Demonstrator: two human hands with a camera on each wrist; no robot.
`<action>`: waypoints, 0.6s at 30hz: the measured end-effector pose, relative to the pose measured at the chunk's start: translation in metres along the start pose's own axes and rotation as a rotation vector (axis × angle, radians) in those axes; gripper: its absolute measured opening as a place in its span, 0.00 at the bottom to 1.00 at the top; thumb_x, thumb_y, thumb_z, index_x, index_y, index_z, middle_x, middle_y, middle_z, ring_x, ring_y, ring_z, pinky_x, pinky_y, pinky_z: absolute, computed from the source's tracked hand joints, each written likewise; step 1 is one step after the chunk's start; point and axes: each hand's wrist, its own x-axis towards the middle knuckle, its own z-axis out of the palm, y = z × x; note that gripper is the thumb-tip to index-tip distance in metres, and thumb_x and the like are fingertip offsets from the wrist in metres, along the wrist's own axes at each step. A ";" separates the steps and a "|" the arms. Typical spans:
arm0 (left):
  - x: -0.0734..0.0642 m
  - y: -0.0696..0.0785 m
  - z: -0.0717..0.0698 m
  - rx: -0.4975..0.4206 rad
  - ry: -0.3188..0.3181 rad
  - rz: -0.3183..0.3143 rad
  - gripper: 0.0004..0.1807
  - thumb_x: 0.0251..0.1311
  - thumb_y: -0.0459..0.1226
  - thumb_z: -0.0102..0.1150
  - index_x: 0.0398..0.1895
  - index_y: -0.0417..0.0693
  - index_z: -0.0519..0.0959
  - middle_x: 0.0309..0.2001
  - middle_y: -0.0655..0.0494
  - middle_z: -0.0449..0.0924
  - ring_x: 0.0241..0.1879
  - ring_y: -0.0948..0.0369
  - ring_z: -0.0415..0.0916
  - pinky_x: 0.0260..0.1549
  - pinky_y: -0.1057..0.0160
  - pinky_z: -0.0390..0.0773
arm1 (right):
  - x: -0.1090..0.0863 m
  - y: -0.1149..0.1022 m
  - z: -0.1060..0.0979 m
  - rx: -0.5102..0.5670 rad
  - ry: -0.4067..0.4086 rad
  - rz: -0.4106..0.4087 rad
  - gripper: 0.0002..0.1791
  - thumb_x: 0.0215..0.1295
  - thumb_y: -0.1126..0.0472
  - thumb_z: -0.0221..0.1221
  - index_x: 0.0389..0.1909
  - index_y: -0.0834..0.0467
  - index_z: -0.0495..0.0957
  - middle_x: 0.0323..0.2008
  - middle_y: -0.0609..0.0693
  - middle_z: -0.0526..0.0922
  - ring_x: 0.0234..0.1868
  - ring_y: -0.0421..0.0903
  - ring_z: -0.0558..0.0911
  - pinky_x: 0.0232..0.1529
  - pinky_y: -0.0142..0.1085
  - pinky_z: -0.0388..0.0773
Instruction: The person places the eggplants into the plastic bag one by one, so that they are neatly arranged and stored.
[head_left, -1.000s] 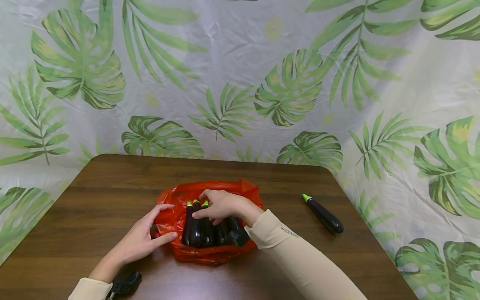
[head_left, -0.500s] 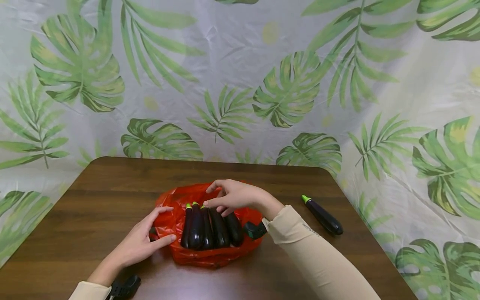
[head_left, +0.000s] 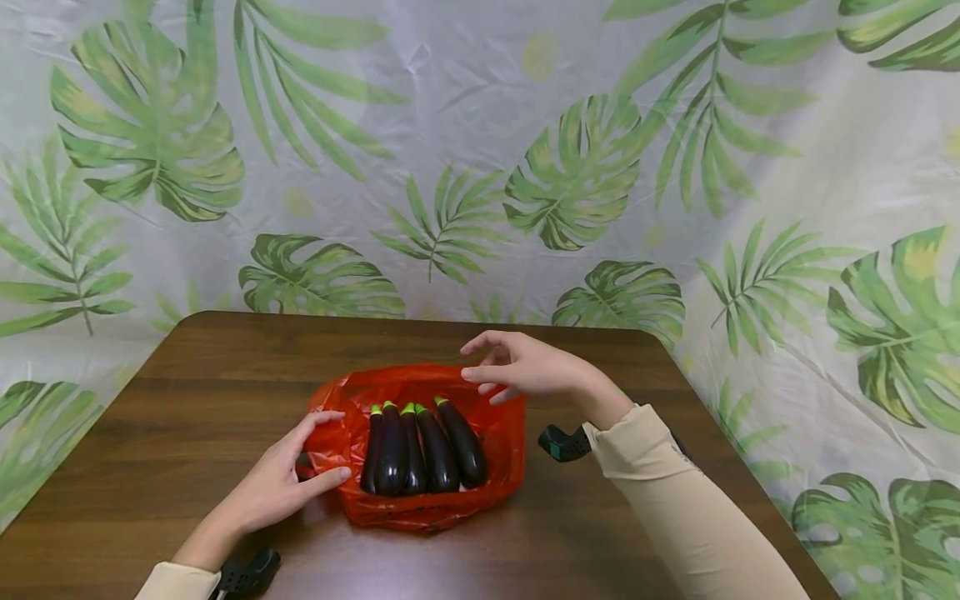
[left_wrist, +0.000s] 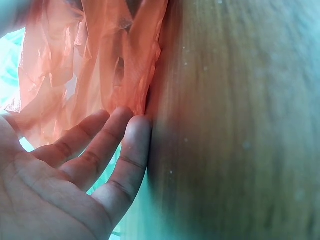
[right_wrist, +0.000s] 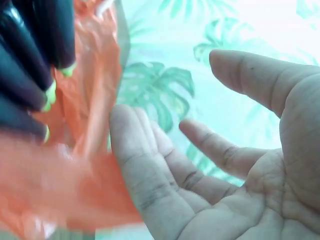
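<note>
Several dark purple eggplants [head_left: 392, 454] with bright green caps lie side by side in a red plastic bag [head_left: 506, 450], caps toward the far side. My left hand [head_left: 281, 479] rests at the bag's left side, thumb and fingers spread along its edge. In the left wrist view, the fingertips [left_wrist: 135, 131] are right at the crinkled plastic, close to the tabletop. Over the bag's far right corner hovers my right hand [head_left: 528, 367], fingers loosely bent. The right wrist view shows nothing between its thumb and fingers [right_wrist: 132, 135], with the eggplants' caps off to the left.
The brown wooden table [head_left: 225, 392] has rounded far corners. A patterned leaf-print sheet [head_left: 450, 125] hangs behind it and along the right. A black wrist device [head_left: 564, 443] sits under the right wrist, another [head_left: 251, 573] by the left. The right sleeve crosses the table's right side.
My right hand has lifted off the eggplants and moved right and away, uncovering the right-hand ones. The lone eggplant on the right is now hidden behind the right arm. The left hand has stayed put.
</note>
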 end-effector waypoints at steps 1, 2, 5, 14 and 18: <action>0.000 0.000 0.000 -0.001 -0.002 -0.002 0.39 0.65 0.50 0.74 0.76 0.52 0.69 0.67 0.44 0.80 0.61 0.48 0.83 0.55 0.53 0.84 | -0.003 0.002 -0.004 0.007 0.006 0.002 0.26 0.79 0.51 0.63 0.71 0.53 0.72 0.54 0.58 0.84 0.54 0.54 0.88 0.55 0.47 0.88; 0.000 0.000 0.000 -0.001 -0.003 -0.004 0.39 0.65 0.50 0.74 0.76 0.52 0.68 0.67 0.44 0.80 0.61 0.48 0.83 0.55 0.53 0.84 | -0.006 0.004 -0.008 0.008 0.014 0.001 0.26 0.79 0.50 0.63 0.71 0.53 0.72 0.54 0.59 0.84 0.55 0.55 0.87 0.55 0.47 0.88; 0.000 0.001 -0.001 -0.005 -0.008 -0.013 0.40 0.65 0.50 0.74 0.76 0.53 0.68 0.67 0.44 0.80 0.61 0.48 0.83 0.55 0.53 0.84 | -0.014 0.011 -0.021 0.012 0.035 0.006 0.26 0.79 0.50 0.62 0.73 0.52 0.71 0.56 0.60 0.84 0.57 0.56 0.87 0.56 0.49 0.87; 0.000 0.000 -0.001 -0.004 -0.013 -0.023 0.39 0.66 0.50 0.74 0.76 0.53 0.68 0.68 0.43 0.79 0.62 0.47 0.82 0.56 0.53 0.84 | -0.031 0.047 -0.053 0.000 0.099 0.048 0.31 0.80 0.48 0.61 0.76 0.54 0.67 0.59 0.61 0.82 0.57 0.52 0.85 0.57 0.48 0.86; 0.000 0.000 -0.001 0.003 -0.010 -0.023 0.39 0.66 0.50 0.74 0.76 0.53 0.68 0.68 0.43 0.79 0.62 0.47 0.82 0.56 0.52 0.84 | -0.037 0.063 -0.063 -0.008 0.125 0.067 0.32 0.81 0.48 0.61 0.77 0.56 0.66 0.60 0.61 0.81 0.57 0.52 0.84 0.55 0.44 0.85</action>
